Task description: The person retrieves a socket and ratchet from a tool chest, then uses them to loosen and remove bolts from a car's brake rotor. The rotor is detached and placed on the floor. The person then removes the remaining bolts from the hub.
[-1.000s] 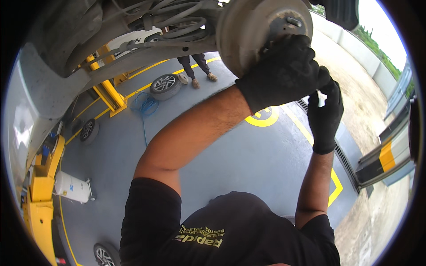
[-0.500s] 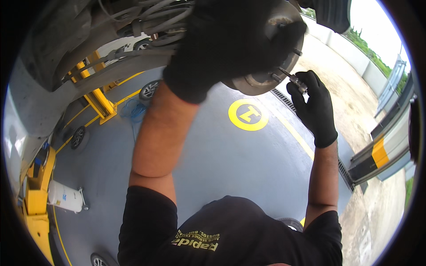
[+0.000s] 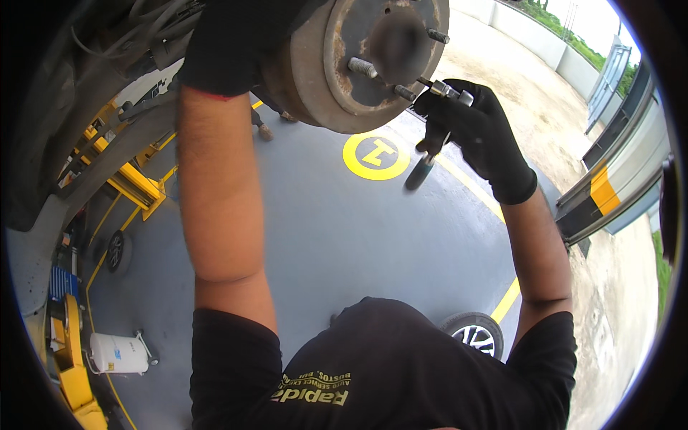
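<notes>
A rusty wheel hub with a brake drum (image 3: 308, 82) hangs at the top centre, several threaded studs standing out of its face. Black-gloved, my left hand (image 3: 233, 46) reaches up beside and behind the drum; its fingers are hidden, so I cannot tell what they touch. My right hand (image 3: 476, 132), also in a black glove, is closed around a ratchet (image 3: 453, 93) with a chrome head and a dark handle hanging below the fingers. A thin bit or extension on its head points at the hub face near the lower stud; contact is unclear.
Hoses and suspension parts (image 3: 136, 43) crowd the upper left. Yellow lift arms (image 3: 132, 183) stand at the left, above a white wheeled drum container (image 3: 122, 353). A loose wheel (image 3: 474, 333) lies behind my right elbow. A striped lift post (image 3: 609, 183) rises at the right.
My left hand has moved left, off the front of the hub, uncovering its face and studs. My right hand has shifted left and up, and the ratchet's handle now shows. The view has shifted.
</notes>
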A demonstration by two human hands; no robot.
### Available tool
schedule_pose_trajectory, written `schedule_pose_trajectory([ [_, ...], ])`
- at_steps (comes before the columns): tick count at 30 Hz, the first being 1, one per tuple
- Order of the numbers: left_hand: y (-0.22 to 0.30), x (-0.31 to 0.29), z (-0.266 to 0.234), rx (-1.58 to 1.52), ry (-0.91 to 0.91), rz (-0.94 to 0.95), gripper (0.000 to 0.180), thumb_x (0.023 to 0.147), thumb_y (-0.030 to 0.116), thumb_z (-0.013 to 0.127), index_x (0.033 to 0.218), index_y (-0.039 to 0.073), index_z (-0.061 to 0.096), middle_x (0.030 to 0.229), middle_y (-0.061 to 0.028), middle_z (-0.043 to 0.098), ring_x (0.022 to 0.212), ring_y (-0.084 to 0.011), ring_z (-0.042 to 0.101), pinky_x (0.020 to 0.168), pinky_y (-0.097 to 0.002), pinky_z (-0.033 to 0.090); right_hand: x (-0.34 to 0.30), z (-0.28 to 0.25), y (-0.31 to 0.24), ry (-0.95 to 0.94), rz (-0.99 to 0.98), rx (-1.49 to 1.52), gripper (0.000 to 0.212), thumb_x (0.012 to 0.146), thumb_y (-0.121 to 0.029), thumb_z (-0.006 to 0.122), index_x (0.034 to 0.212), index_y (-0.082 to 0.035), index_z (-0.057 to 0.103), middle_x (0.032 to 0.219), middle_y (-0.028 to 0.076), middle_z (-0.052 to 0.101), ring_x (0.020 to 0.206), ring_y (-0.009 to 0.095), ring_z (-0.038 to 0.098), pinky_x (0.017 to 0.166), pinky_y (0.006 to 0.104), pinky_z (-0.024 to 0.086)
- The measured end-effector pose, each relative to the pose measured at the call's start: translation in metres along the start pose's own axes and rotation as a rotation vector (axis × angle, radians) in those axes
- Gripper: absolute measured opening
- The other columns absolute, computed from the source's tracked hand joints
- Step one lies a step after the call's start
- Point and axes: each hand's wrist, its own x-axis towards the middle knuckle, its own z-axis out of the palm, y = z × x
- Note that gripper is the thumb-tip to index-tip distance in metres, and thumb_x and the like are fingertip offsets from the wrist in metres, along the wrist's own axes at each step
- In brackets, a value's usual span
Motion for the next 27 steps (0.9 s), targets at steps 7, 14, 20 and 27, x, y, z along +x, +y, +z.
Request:
schedule_pose_trajectory([
  [7,-0.016,-0.002,-0.01,0.118,-0.07,0.08,0.03,0.102,0.016,0.065,0.128,0.005,0.072,0.117,-0.0147,0.072,0.11,-0.0275,0.07,0.101,-0.0354,0.051,0.01,0.006,0.002,0.374,-0.707,-1.251,0.015,0.088,-0.01,0.073,0.102,-0.006,0.069,0.076,0.009,0.073,0.062,0.026,0.07,0.063,0.0372,0.055],
  [14,-0.009,-0.008,-0.014,0.713,-0.132,0.238,0.036,0.099,0.016,0.066,0.134,0.007,0.07,0.129,-0.0176,0.068,0.118,-0.0315,0.067,0.11,-0.0413,0.047,0.017,-0.006,0.006,0.339,-0.933,-1.29,0.011,0.095,-0.01,0.071,0.098,0.0,0.07,0.072,0.006,0.069,0.059,0.013,0.066,0.06,0.0308,0.053],
  [20,-0.007,-0.018,-0.013,0.715,-0.153,0.258,0.043,0.097,0.018,0.064,0.138,0.006,0.069,0.134,-0.0172,0.066,0.122,-0.0347,0.066,0.115,-0.0464,0.044,-0.003,0.013,0.033,0.271,-0.308,-0.336,0.016,0.09,-0.006,0.075,0.104,-0.002,0.07,0.073,0.005,0.069,0.06,0.016,0.066,0.06,0.0352,0.055],
  [27,-0.023,-0.024,-0.02,0.701,-0.124,0.335,0.049,0.099,0.03,0.057,0.143,0.008,0.066,0.136,-0.0164,0.065,0.123,-0.0358,0.064,0.108,-0.046,0.047,0.01,0.019,0.039,0.344,-0.435,-0.563,0.015,0.088,-0.005,0.075,0.101,-0.004,0.067,0.071,0.008,0.066,0.059,0.017,0.067,0.059,0.0327,0.055],
])
